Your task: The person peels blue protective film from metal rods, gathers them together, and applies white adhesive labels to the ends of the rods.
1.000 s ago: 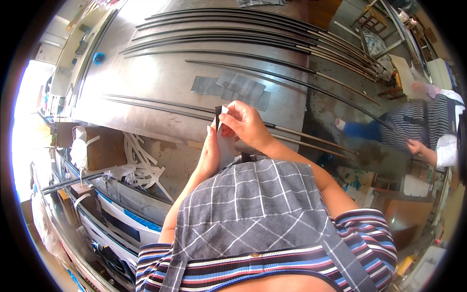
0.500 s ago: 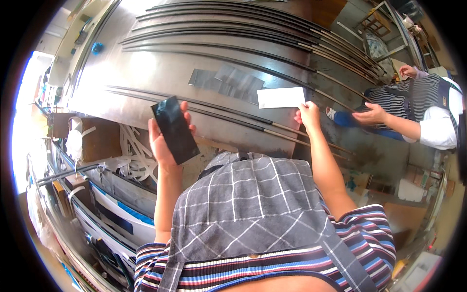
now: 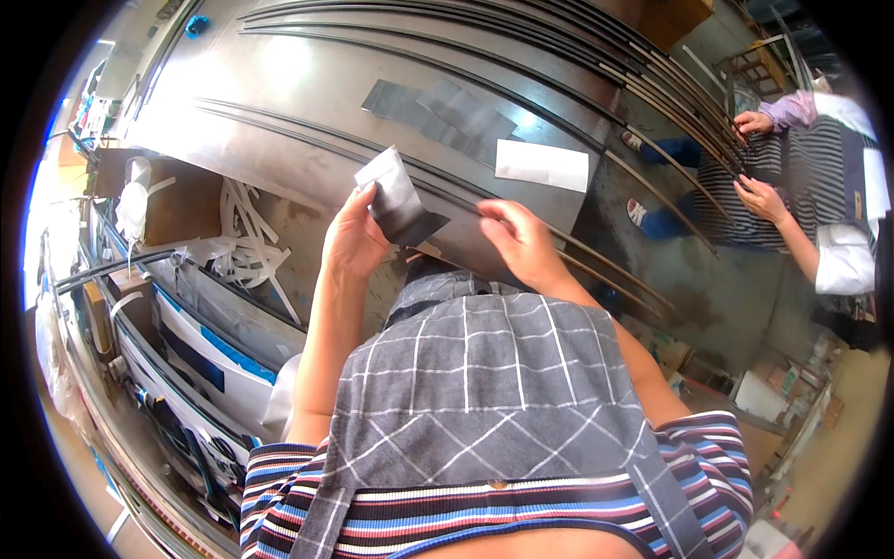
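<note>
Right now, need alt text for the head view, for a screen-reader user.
A person's left hand holds a dark flat sheet over a metal table, with the right hand empty beside it. A white paper lies on the table.

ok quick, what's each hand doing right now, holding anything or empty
Left hand: closed on a dark flat sheet, pinched at its edge.
Right hand: holding nothing, fingers loosely curled just beside the sheet.
</note>
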`<act>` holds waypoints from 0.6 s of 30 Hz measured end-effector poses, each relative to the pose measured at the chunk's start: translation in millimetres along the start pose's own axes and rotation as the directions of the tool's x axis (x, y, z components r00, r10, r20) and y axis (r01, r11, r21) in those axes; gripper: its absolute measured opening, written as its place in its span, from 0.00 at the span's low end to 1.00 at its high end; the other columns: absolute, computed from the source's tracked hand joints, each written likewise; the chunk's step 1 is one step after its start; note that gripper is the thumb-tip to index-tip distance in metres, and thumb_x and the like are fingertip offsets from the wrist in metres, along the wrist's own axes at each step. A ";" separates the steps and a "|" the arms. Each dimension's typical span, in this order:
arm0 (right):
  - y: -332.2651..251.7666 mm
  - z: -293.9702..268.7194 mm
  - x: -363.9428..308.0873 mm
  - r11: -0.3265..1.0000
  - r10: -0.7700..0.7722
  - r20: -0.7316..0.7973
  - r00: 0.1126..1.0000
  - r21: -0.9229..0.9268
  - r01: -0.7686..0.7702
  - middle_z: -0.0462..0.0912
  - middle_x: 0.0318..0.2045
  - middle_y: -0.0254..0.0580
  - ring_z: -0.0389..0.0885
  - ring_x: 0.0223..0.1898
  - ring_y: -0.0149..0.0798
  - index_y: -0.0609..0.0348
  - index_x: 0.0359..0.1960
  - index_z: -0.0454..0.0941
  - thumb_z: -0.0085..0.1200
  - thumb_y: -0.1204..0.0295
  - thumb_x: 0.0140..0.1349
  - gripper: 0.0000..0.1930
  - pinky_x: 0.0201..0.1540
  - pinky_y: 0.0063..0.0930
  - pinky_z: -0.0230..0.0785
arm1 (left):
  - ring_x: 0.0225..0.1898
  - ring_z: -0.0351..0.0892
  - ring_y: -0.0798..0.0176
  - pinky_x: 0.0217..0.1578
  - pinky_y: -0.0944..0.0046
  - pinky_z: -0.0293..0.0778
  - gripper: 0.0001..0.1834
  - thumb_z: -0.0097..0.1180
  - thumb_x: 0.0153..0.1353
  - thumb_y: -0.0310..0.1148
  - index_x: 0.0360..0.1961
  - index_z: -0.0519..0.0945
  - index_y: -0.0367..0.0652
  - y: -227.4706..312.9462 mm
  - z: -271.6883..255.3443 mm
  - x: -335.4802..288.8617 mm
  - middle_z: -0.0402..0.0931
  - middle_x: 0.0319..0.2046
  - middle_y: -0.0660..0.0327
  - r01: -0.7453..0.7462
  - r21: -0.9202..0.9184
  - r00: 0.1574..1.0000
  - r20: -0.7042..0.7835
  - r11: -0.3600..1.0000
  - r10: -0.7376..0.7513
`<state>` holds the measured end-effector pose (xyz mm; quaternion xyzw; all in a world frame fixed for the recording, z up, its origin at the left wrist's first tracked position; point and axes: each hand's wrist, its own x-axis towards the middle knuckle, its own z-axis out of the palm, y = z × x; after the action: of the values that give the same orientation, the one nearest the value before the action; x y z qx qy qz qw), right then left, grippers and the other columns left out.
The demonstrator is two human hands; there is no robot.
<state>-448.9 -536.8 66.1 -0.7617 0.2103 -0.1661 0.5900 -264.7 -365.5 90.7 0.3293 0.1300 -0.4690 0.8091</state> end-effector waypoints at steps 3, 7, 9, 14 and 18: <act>-15.6 21.0 16.9 0.968 -0.008 0.090 0.996 0.252 -0.015 0.82 0.38 0.45 0.80 0.43 0.36 0.67 0.48 0.74 0.53 0.60 0.64 0.20 0.48 0.25 0.69 | 0.49 0.78 0.55 0.54 0.51 0.72 0.16 0.48 0.66 0.35 0.52 0.71 0.39 -15.3 1.0 -0.4 0.78 0.46 0.55 0.122 -0.070 0.992 0.022 0.990 -0.120; -5.4 36.4 23.0 0.884 0.259 0.524 0.812 0.210 -0.418 0.82 0.32 0.40 0.81 0.35 0.31 0.67 0.44 0.74 0.54 0.68 0.63 0.14 0.38 0.24 0.71 | 0.50 0.76 0.49 0.53 0.44 0.71 0.17 0.46 0.67 0.38 0.52 0.70 0.38 -25.8 -18.3 -3.0 0.76 0.47 0.51 0.085 -0.177 0.995 -0.027 0.981 -0.091; -3.6 26.3 9.0 0.797 0.362 0.583 0.727 0.211 -0.566 0.82 0.31 0.40 0.80 0.31 0.29 0.67 0.41 0.75 0.53 0.74 0.61 0.10 0.33 0.23 0.71 | 0.50 0.75 0.47 0.54 0.42 0.69 0.17 0.44 0.68 0.37 0.52 0.70 0.36 -28.2 -21.3 -2.2 0.74 0.48 0.50 -0.007 -0.185 0.977 -0.210 0.983 -0.032; 17.5 -28.2 -27.1 0.939 0.226 0.355 0.907 -0.327 -0.106 0.83 0.35 0.48 0.81 0.39 0.51 0.59 0.39 0.79 0.52 0.67 0.56 0.12 0.42 0.38 0.73 | 0.54 0.74 0.48 0.59 0.44 0.65 0.17 0.43 0.69 0.35 0.52 0.70 0.34 -33.6 -33.2 -7.0 0.75 0.50 0.49 -0.088 -0.219 0.947 -0.321 0.972 0.013; 44.0 -86.0 -60.5 0.717 0.036 0.083 0.996 -0.696 0.032 0.78 0.35 0.41 0.78 0.40 0.46 0.54 0.39 0.78 0.57 0.72 0.52 0.11 0.42 0.39 0.72 | 0.56 0.73 0.49 0.60 0.45 0.65 0.17 0.42 0.68 0.33 0.52 0.70 0.33 -41.3 -32.4 -12.0 0.75 0.51 0.50 -0.116 -0.170 0.957 -0.283 0.978 0.065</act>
<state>-549.3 -586.3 44.6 -0.9341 0.2312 -0.0393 0.2692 -302.7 -350.3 55.7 0.3203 0.2691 -0.3668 0.8309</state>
